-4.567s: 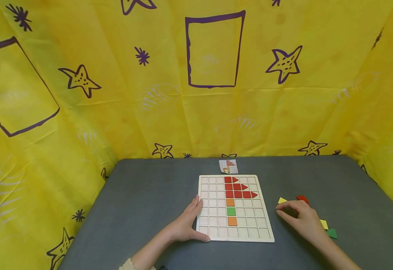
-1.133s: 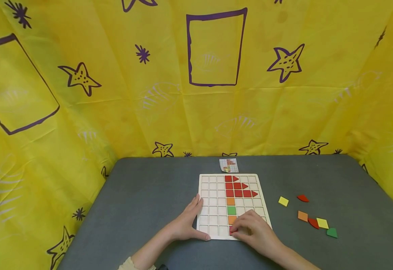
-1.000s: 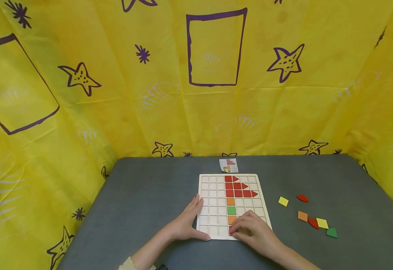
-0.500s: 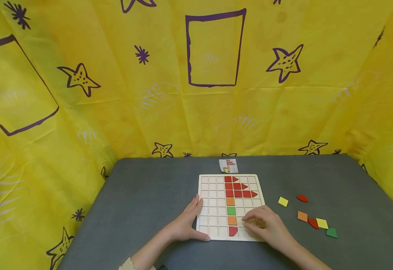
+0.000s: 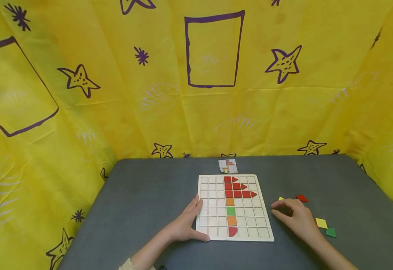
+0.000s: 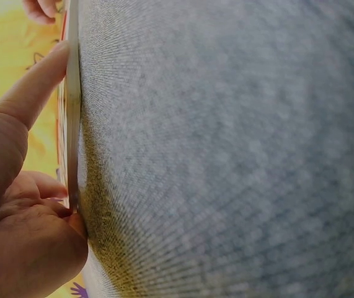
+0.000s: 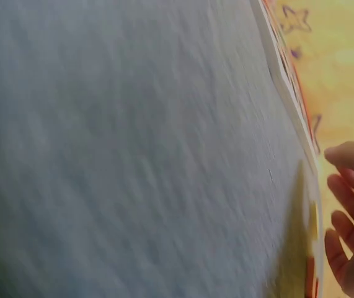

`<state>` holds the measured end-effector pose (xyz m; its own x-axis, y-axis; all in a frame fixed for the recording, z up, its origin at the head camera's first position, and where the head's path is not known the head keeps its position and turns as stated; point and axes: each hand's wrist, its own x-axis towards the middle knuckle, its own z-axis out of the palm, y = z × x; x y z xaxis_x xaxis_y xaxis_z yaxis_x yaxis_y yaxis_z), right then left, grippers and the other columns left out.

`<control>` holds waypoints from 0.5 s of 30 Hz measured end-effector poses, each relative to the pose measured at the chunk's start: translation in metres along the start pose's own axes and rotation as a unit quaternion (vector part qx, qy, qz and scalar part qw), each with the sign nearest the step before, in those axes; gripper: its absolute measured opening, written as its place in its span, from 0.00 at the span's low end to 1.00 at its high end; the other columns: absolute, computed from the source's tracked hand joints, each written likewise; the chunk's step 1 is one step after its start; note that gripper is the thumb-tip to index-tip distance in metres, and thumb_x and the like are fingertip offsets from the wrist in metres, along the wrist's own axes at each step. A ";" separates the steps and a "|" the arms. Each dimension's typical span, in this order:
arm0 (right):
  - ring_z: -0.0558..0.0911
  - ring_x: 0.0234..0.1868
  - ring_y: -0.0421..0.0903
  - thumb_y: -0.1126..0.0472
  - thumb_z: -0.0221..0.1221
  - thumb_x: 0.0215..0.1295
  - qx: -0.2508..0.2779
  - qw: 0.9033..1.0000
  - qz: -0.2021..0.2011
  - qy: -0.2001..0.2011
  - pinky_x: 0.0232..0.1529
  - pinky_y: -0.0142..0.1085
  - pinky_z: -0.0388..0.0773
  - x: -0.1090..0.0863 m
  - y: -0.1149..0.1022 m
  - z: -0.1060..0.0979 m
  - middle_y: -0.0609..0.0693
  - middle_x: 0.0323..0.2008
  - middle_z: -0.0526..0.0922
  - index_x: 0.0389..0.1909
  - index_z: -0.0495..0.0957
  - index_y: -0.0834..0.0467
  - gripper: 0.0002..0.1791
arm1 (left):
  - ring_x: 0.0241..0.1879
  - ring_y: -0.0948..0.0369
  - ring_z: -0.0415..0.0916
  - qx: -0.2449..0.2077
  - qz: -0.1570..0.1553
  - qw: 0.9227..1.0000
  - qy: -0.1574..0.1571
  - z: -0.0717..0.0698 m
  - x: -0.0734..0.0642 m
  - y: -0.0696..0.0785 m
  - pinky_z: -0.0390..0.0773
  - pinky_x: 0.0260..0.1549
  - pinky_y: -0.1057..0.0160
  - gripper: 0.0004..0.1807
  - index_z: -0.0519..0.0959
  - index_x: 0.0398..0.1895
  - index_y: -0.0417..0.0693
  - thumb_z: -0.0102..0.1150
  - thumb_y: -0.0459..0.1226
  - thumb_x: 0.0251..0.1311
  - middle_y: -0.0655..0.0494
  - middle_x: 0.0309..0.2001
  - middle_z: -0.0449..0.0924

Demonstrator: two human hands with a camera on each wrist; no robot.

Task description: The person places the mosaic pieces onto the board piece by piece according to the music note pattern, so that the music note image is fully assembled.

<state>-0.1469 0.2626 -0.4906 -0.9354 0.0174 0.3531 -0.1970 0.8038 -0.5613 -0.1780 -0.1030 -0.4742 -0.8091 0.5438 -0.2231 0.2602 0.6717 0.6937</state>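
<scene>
A pale wooden grid board (image 5: 213, 221) lies on the table. Red squares and arrow-shaped tiles fill parts of its top three rows. Below them runs a column of orange, green and orange squares, ending in a red quarter-round tile (image 5: 232, 231) in the bottom row. My left hand (image 5: 186, 223) rests along the board's left side, fingers straight at the edge, thumb at the lower left corner. To the right of the board hovers my right hand (image 5: 295, 217), fingers loosely bent, thumb and index apart with nothing between them. It partly covers a yellow tile (image 5: 281, 199).
Loose tiles lie right of the board: a red one (image 5: 302, 197), a yellow square (image 5: 321, 223) and a green one (image 5: 331, 233). A small printed pattern card (image 5: 228, 166) sits behind the board. Yellow patterned cloth (image 5: 196, 120) hangs beyond the grey table (image 5: 155, 187).
My right hand has let go of the red quarter-round tile in the bottom row and moved right, off the board, over the loose tiles. The left hand has stayed put.
</scene>
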 end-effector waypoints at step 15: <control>0.76 0.39 0.55 0.60 0.70 0.49 -0.039 0.999 0.011 -0.003 0.38 0.46 0.66 0.014 0.032 -0.015 0.55 0.38 0.85 0.35 0.84 0.54 0.11 | 0.75 0.49 0.35 0.000 0.007 1.000 0.002 0.001 0.000 -0.002 0.50 0.66 0.40 0.64 0.45 0.75 0.41 0.74 0.55 0.40 0.46 0.76 0.33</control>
<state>-0.1622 0.2972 -0.4925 -0.9408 0.0320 0.3375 -0.1535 0.8474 -0.5082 -0.1787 -0.1041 -0.4764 -0.8073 0.5508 -0.2118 0.2706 0.6644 0.6966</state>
